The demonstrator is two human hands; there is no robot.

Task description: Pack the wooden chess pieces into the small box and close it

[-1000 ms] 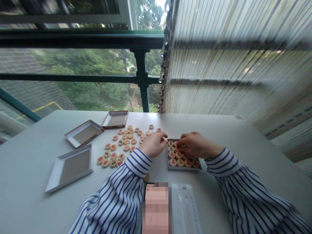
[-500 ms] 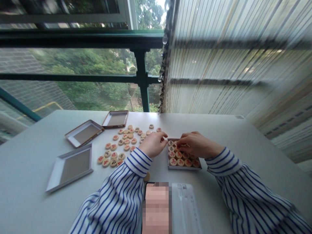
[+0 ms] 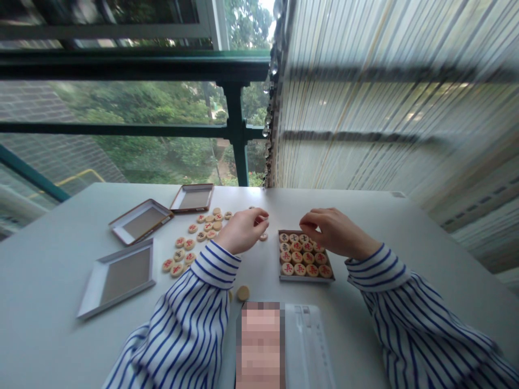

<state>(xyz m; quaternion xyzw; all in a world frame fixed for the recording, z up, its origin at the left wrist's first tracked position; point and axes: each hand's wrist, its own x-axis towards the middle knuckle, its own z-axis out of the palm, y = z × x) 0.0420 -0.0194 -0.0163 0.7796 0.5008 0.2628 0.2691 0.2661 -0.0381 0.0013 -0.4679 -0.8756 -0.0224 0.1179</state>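
My left hand [image 3: 244, 231] hovers over the loose round xiangqi pieces [image 3: 201, 236], thumb and forefinger apart. One piece [image 3: 263, 236] lies just below its fingertips. At the right, a shallow box [image 3: 307, 279] holds rows of xiangqi pieces [image 3: 297, 257] with red and black characters. My right hand [image 3: 338, 232] is over the box's far right corner, its fingers curled together. Whether anything is between them is hidden. That hand also covers the end of the far row. Two plain-faced pieces, one [image 3: 243, 293] in full view, lie near my left sleeve.
Three shallow trays or lids stand at the left: a white one [image 3: 152, 265] in front, a brown-edged one [image 3: 121, 237] behind it, and another [image 3: 190, 209] farther back. A blurred-out phone-like object [image 3: 261, 346] and a pale translucent case [image 3: 308, 346] lie on the near edge.
My left hand has moved left, away from the box. My right hand has lifted off the pieces and shifted slightly back and right, showing more of the box.
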